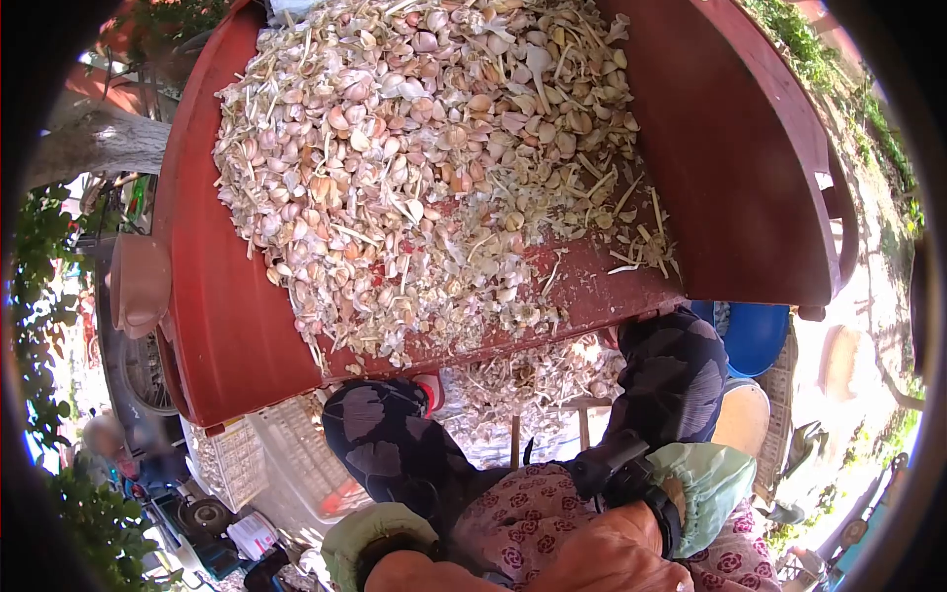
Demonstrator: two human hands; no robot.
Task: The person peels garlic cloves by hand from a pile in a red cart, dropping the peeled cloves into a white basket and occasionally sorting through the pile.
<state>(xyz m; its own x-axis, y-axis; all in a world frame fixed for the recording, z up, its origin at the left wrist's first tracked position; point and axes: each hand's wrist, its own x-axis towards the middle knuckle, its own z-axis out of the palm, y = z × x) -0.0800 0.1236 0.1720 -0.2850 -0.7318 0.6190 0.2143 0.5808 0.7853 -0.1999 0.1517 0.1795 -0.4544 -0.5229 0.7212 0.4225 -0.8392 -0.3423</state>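
At the bottom edge, my left hand [419, 572] comes out of a pale green sleeve [367, 531] and is mostly cut off by the frame. My right hand [607, 551] lies over the floral cloth [523, 508] on my lap, a black band at its wrist and another green sleeve [705, 488] behind it. The fingers of both hands are hidden, so what they hold, if anything, does not show. A black object [617, 474] sits beside the right wrist. Ahead, a red tray [232, 335] bears a large heap of garlic cloves [395, 148] with dry stalks and skins.
Below the tray's front edge, more garlic bits [543, 380] lie between my knees. A blue container [755, 340] stands at the right, near a round tan lid [742, 419]. A white crate [232, 459] and a clear bin [301, 454] are at the left. Behind them is a blurred person [109, 444].
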